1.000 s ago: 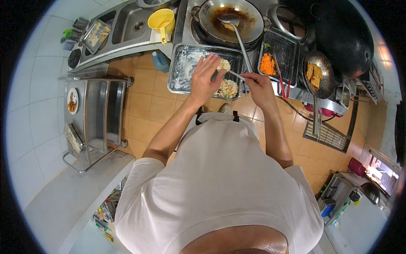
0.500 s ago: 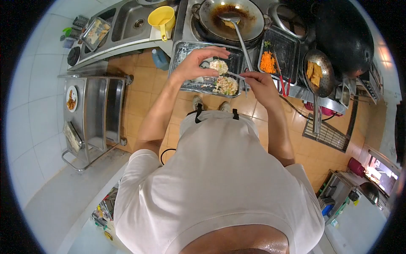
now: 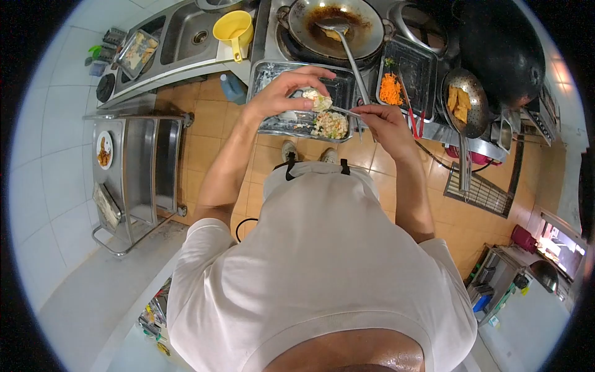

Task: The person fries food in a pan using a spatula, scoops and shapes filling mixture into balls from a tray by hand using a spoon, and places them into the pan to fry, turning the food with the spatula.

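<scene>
My left hand (image 3: 286,93) is closed, thumb and fingers around a pale round piece of food (image 3: 319,100) with chopped mixture on it. Between the fingers of my right hand (image 3: 385,124) is the handle of a metal spoon (image 3: 345,112). Its tip reaches to the underside of that piece, and I cannot make out what is on it. Both hands are over a metal tray (image 3: 286,131). A heap of pale chopped mixture (image 3: 331,126) with green and orange bits lies in the tray, just below the held piece.
Behind the tray, a wok (image 3: 304,25) holds a spatula (image 3: 353,59). To the right are a dark tray (image 3: 414,60) with shredded carrot (image 3: 390,90) and red-handled tongs (image 3: 416,126), then a strainer (image 3: 477,118) with fried pieces. A yellow dipper (image 3: 233,28) stands beside the sink (image 3: 192,49).
The held piece has tipped and my left fingers sit closer around it. The spoon has shifted slightly, staying by the piece. The heap stays in the tray.
</scene>
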Tool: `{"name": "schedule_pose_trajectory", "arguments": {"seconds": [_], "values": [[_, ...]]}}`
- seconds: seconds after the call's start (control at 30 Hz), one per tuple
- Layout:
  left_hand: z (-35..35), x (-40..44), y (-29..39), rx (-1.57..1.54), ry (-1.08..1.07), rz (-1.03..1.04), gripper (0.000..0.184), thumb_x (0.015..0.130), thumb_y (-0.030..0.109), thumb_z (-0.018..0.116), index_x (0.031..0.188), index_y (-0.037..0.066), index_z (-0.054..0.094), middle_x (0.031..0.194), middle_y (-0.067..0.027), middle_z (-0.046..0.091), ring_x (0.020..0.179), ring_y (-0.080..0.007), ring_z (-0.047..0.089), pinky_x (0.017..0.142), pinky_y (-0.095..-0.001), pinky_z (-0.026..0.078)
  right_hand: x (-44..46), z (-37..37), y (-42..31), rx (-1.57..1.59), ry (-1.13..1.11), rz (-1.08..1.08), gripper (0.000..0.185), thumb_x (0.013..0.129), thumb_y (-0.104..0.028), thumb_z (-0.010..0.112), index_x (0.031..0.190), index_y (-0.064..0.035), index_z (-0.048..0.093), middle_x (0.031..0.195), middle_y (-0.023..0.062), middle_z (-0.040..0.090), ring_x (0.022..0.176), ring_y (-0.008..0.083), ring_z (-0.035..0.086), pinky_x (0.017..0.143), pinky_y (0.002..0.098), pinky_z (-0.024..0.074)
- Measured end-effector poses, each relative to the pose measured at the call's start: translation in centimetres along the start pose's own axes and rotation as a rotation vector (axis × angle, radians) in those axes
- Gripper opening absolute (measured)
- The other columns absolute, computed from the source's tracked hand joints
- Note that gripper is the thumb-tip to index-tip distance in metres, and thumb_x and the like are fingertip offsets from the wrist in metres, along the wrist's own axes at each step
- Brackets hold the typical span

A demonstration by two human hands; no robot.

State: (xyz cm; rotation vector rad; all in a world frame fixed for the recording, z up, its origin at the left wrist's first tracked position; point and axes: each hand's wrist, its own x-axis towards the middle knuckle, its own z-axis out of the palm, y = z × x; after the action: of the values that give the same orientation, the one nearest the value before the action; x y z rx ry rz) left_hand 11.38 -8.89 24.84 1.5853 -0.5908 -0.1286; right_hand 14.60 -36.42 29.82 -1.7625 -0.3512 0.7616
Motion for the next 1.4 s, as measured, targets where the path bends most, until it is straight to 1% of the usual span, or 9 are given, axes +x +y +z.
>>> {"name": "schedule_pose_trajectory", "arguments": {"seconds": [0.13, 0.27, 0.37, 0.57, 0.67, 0.83, 0.93, 1.23, 1.4], "values": [[0.6, -0.1, 0.4, -0.074, 0.084, -0.008, 0.052, 0.080, 0.037, 0.067, 0.117, 0.001, 0.061, 0.142, -0.0183, 0.044, 0.129, -0.0278, 0.045, 0.104, -0.0403, 0.037, 0.1, -0.1, 0.2, -0.004, 0.016, 0.004, 0.022, 0.086, -0.006, 0.057, 0.100, 0.0045, 0.071, 0.082, 0.0046, 0.069, 0.076, 0.0095, 0.058, 0.070, 0.0234, 0.0462], [0.2, -0.4, 0.6, -0.012, 0.100, 0.000, 0.051, 0.083, 0.035, 0.064, 0.122, 0.001, 0.058, 0.143, -0.0182, 0.041, 0.130, -0.0273, 0.044, 0.104, -0.0404, 0.038, 0.0, -0.4, -0.8, -0.044, -0.001, 0.135, 0.023, 0.087, -0.007, 0.057, 0.102, 0.0035, 0.071, 0.083, 0.0039, 0.069, 0.076, 0.0086, 0.057, 0.070, 0.0229, 0.0460], [0.0, -0.6, 0.1, -0.080, 0.113, 0.010, 0.049, 0.086, 0.033, 0.061, 0.122, 0.001, 0.058, 0.143, -0.0187, 0.041, 0.131, -0.0281, 0.043, 0.105, -0.0408, 0.036, -0.1, 0.0, -0.7, -0.009, 0.042, 0.020, 0.022, 0.088, -0.007, 0.057, 0.102, 0.0021, 0.071, 0.078, 0.0017, 0.067, 0.070, 0.0069, 0.054, 0.063, 0.0216, 0.0431], [-0.4, -0.6, -0.9, -0.186, 0.022, 0.026, 0.048, 0.088, 0.036, 0.058, 0.122, 0.001, 0.059, 0.142, -0.0197, 0.043, 0.134, -0.0300, 0.040, 0.108, -0.0411, 0.032, -0.2, -0.3, -0.8, 0.066, -0.015, 0.054, 0.021, 0.087, -0.008, 0.058, 0.100, -0.0001, 0.073, 0.063, -0.0043, 0.056, 0.054, 0.0031, 0.042, 0.048, 0.0199, 0.0302], [0.0, -0.6, -0.5, -0.209, 0.051, 0.020, 0.047, 0.088, 0.036, 0.058, 0.120, 0.001, 0.060, 0.142, -0.0203, 0.043, 0.134, -0.0307, 0.039, 0.109, -0.0408, 0.031, -0.1, -0.2, -0.9, 0.103, -0.014, 0.058, 0.021, 0.087, -0.008, 0.058, 0.100, -0.0004, 0.073, 0.061, -0.0051, 0.055, 0.051, 0.0028, 0.040, 0.046, 0.0202, 0.0281], [0.7, -0.4, 0.3, -0.285, 0.094, 0.066, 0.042, 0.086, 0.031, 0.062, 0.115, 0.001, 0.063, 0.142, -0.0212, 0.042, 0.134, -0.0322, 0.040, 0.109, -0.0418, 0.031, -0.2, -0.1, -1.1, 0.131, -0.010, 0.078, 0.021, 0.087, -0.008, 0.058, 0.100, -0.0006, 0.073, 0.060, -0.0052, 0.054, 0.051, 0.0029, 0.039, 0.046, 0.0205, 0.0271], [0.3, -0.4, 0.1, -0.209, 0.059, 0.046, 0.041, 0.084, 0.029, 0.065, 0.115, 0.002, 0.063, 0.142, -0.0212, 0.042, 0.134, -0.0325, 0.039, 0.109, -0.0428, 0.032, -0.2, -0.2, -1.1, 0.132, -0.019, 0.072, 0.021, 0.087, -0.008, 0.059, 0.100, -0.0007, 0.073, 0.060, -0.0053, 0.054, 0.051, 0.0028, 0.039, 0.046, 0.0206, 0.0268], [0.6, -0.3, 0.5, -0.268, 0.101, 0.045, 0.039, 0.084, 0.027, 0.064, 0.113, 0.002, 0.064, 0.139, -0.0210, 0.046, 0.132, -0.0320, 0.041, 0.107, -0.0425, 0.033, -0.3, -0.2, -1.1, 0.123, -0.022, 0.069, 0.020, 0.088, -0.008, 0.059, 0.101, -0.0003, 0.072, 0.060, -0.0059, 0.052, 0.051, 0.0025, 0.039, 0.046, 0.0205, 0.0260], [0.5, -0.3, 0.8, -0.168, 0.086, 0.006, 0.041, 0.084, 0.027, 0.064, 0.116, 0.001, 0.062, 0.140, -0.0197, 0.045, 0.133, -0.0306, 0.041, 0.108, -0.0410, 0.032, -0.4, -0.1, -1.3, 0.113, -0.018, 0.061, 0.021, 0.088, -0.008, 0.059, 0.101, 0.0001, 0.072, 0.060, -0.0061, 0.052, 0.051, 0.0024, 0.038, 0.046, 0.0208, 0.0254]]}}
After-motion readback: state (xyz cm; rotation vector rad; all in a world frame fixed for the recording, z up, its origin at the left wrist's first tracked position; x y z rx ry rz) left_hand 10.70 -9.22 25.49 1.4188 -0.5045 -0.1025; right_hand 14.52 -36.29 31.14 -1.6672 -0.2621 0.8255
